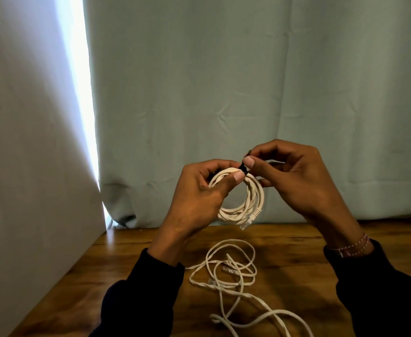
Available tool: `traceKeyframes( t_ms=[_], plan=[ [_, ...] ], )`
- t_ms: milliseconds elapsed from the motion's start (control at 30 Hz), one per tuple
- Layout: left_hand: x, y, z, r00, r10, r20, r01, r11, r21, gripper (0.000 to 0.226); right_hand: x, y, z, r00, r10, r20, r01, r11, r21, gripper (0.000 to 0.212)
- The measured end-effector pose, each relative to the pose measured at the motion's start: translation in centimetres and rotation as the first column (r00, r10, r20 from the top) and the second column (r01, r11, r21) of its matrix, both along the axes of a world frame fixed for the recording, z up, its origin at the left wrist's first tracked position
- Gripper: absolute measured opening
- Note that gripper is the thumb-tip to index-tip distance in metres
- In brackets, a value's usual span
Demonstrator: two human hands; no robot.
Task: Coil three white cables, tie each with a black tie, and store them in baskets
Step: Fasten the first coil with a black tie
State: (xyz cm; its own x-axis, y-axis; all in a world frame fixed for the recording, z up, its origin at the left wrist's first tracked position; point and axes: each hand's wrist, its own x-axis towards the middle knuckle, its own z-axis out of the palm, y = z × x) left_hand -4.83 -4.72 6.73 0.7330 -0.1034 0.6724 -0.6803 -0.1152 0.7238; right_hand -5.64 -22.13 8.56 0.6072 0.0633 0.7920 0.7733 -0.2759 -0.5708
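Holding a coiled white round cable (242,200) above the brown wooden surface (296,251), my left hand (199,190) grips the coil's upper left, thumb across the strands. My right hand (294,176) pinches a short black tie (243,168) at the coil's top. Loose white cable (231,273) lies tangled on the surface below, between my dark sleeves (381,288).

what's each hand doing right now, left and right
Left hand: grips the coiled white cable, held above the table.
Right hand: pinches the black tie at the top of the coil.
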Motion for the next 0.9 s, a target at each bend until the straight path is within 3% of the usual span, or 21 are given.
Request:
traceKeyframes(
  t_ms=[100, 233, 367, 600, 800, 900],
  plan=[
    [0.0, -0.3, -0.1, 1.0, -0.018, 0.015, 0.018, 1.0, -0.014, 0.015, 0.3, 0.6, -0.3, 0.994, -0.076, 0.081, 0.075, 0.997, 0.011, 0.013],
    [0.1, -0.4, -0.1, 0.999, -0.014, 0.051, 0.017, 0.998, -0.057, 0.02, 0.4, 1.5, -0.8, 0.993, -0.106, 0.051, 0.095, 0.98, 0.172, 0.011],
    [0.1, -0.5, -0.2, 0.996, -0.04, 0.08, 0.044, 0.998, -0.045, 0.02, 0.2, 1.6, -0.9, 0.98, -0.171, 0.104, 0.146, 0.966, 0.213, 0.011],
    [0.1, 0.8, 0.2, 0.979, -0.123, 0.16, 0.134, 0.989, -0.058, 0.026, -0.9, 0.3, -0.2, 0.963, -0.125, 0.238, 0.131, 0.991, -0.013, 0.019],
    [0.7, 1.7, 0.2, 0.952, -0.231, 0.2, 0.247, 0.967, -0.059, 0.02, -1.9, 0.7, 0.0, 0.829, -0.192, 0.525, 0.337, 0.921, -0.194, 0.02],
    [1.1, 2.1, 0.1, 0.946, -0.255, 0.2, 0.268, 0.963, -0.038, 0.015, -2.4, 0.8, 0.1, 0.821, -0.2, 0.534, 0.358, 0.91, -0.209, 0.027]
  ],
)
